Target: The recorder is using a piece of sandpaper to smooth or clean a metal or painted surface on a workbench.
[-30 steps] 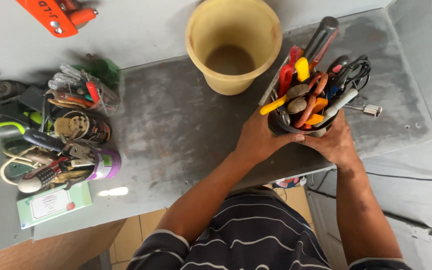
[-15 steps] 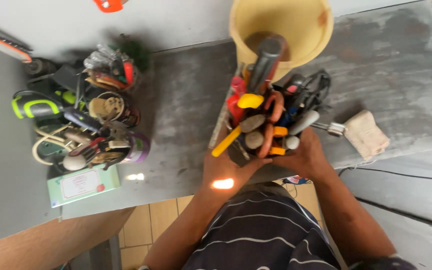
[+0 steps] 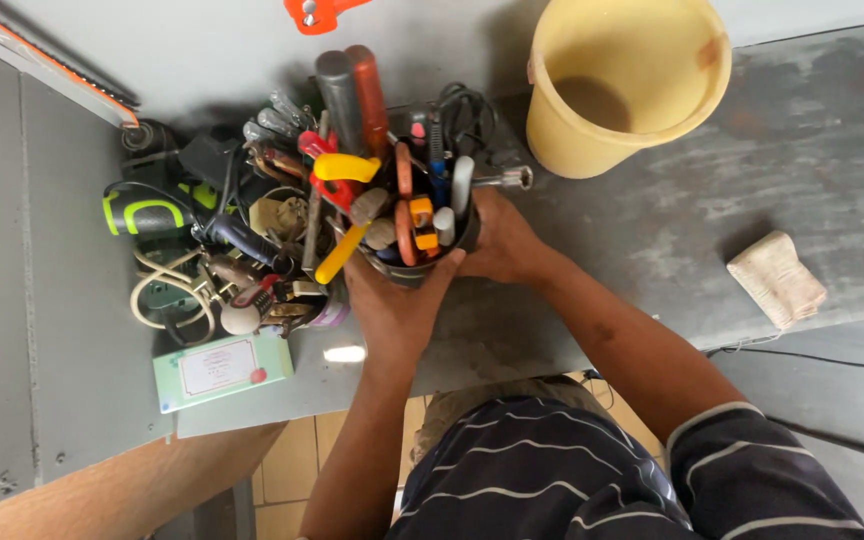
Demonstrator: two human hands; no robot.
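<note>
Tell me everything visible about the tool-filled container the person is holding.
The container is a dark, round pot, mostly hidden by its load and the hands. It stands upright on the grey table, beside a pile of tools and left of the yellow bucket. It is crammed with hand tools: yellow, red and orange handles, two thick grips, a cable. The left hand clasps its near side, the right hand its right side.
</note>
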